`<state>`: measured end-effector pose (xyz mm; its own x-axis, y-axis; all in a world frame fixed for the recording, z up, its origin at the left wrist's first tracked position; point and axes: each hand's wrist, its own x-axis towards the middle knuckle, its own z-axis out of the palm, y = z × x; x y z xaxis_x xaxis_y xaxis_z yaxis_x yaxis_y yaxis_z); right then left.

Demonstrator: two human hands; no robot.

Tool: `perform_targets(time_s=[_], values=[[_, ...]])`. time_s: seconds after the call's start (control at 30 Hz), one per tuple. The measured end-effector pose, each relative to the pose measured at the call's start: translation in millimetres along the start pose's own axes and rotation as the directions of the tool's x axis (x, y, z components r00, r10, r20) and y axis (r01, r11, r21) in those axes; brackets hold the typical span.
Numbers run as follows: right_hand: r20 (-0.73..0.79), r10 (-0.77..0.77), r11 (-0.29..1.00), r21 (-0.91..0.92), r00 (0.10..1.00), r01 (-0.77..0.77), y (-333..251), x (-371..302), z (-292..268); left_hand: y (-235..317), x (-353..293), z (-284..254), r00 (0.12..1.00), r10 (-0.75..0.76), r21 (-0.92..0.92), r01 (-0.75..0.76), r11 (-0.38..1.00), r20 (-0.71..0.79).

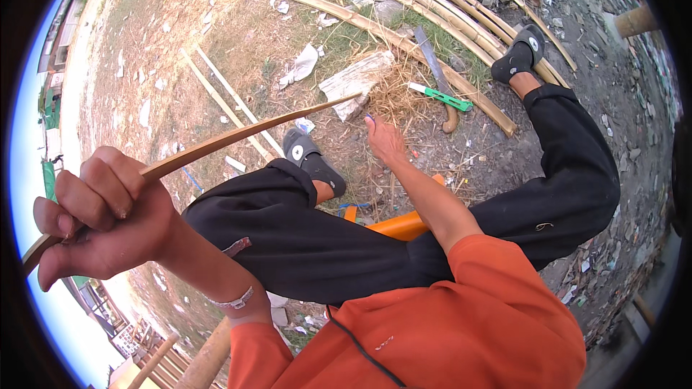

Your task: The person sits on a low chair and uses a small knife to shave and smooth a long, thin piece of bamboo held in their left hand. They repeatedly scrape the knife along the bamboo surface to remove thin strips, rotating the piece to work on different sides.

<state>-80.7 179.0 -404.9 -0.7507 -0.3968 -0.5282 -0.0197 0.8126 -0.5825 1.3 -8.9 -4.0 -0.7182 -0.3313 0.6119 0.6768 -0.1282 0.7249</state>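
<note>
Raised at the left, my left hand (119, 220) is closed around a long, thin bamboo strip (241, 133). The strip slants across to the middle, and its narrow tip ends near a pale, rough wooden block (357, 83) on the ground. My right hand (387, 144) is low by that tip, fingers curled in; a bit of blue shows at the thumb, but I cannot make out what it holds. Beside the block lies a heap of shavings (400, 101). A green-handled cutter (441, 96) rests across a long blade with a wooden handle (450, 119).
Split bamboo lengths (440, 11) lie at the back right, with one long piece (346, 16) nearer. Two thin strips (229, 99) are on the ground at left. An orange plastic seat (400, 227) shows beneath me. My sandalled feet flank the block; litter is scattered around.
</note>
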Motion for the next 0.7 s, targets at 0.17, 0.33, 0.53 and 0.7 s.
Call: perform_targets(time_s=[0.17, 0.33, 0.53, 0.7], values=[[-0.114, 0.13, 0.991, 0.059, 0.985, -0.124, 16.4, 1.9, 19.7, -2.1, 4.4, 1.1, 0.963, 0.153, 0.392, -0.056, 0.918, -0.22], [-0.17, 0.031, 0.992, 0.126, 0.985, -0.01, -25.8, 4.0, -44.1, -23.2, 13.7, 14.7, 0.769, 0.427, 0.696, 0.033, 0.717, -0.476], [-0.21, -0.133, 0.909, 0.365, 0.969, 0.204, -88.9, -2.5, -81.4, -23.4, 13.0, 17.4, 0.836, 0.345, 0.687, 0.053, 0.725, -0.428], [0.023, -0.259, 0.887, 0.401, 0.966, 0.229, -127.0, -58.3, -95.2, -17.4, 9.2, 3.4, 0.828, 0.283, 0.514, 0.007, 0.858, -0.484]])
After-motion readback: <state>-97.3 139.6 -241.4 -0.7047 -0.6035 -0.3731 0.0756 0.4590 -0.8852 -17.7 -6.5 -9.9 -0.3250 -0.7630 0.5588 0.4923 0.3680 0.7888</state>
